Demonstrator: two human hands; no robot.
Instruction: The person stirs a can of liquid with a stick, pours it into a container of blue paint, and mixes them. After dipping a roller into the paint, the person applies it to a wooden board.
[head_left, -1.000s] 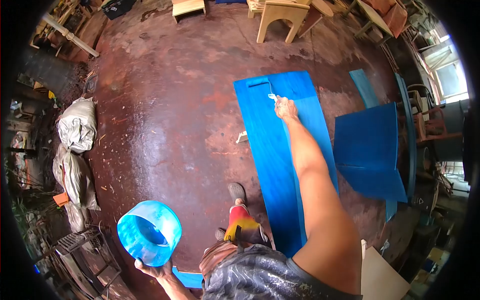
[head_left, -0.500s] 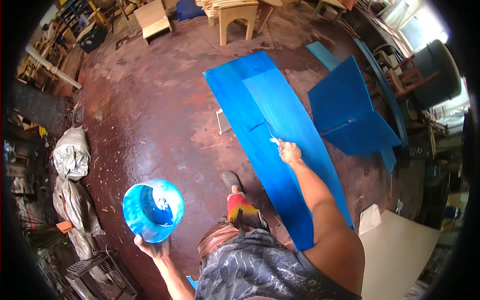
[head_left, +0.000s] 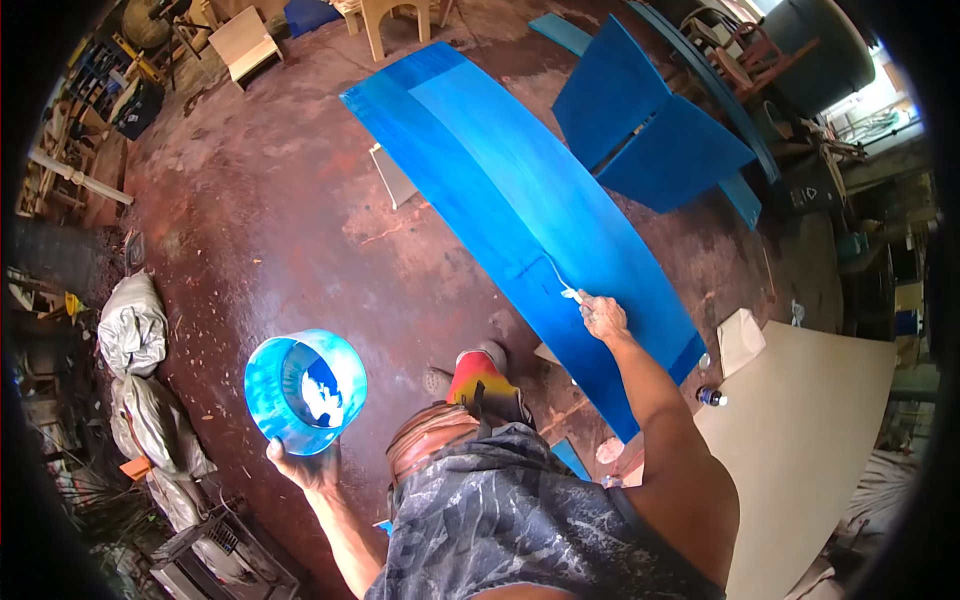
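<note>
My left hand (head_left: 308, 468) grips a paint-smeared bucket (head_left: 262, 385) low on its side. Blue paint and a bright white patch show inside it. On the right, my right hand (head_left: 604, 316) is closed round the pale handle of a paint roller (head_left: 559, 277). Its bent wire runs to a blue roller head that rests on a long blue-painted board (head_left: 480, 150). The board is lighter blue along the far right side and darker along its left edge and near end.
Two blue panels (head_left: 610, 90) stand to the right of the board. A beige sheet (head_left: 810, 420) lies at lower right beside a small bottle (head_left: 711, 397). Silver sacks (head_left: 135, 325) and a dark crate (head_left: 215, 555) line the left. A wooden seat (head_left: 245, 45) stands at the back.
The view has shifted, so the board and panels appear further up and left. My right hand and the roller are now nearer the board's near end. My left hand still holds the bucket.
</note>
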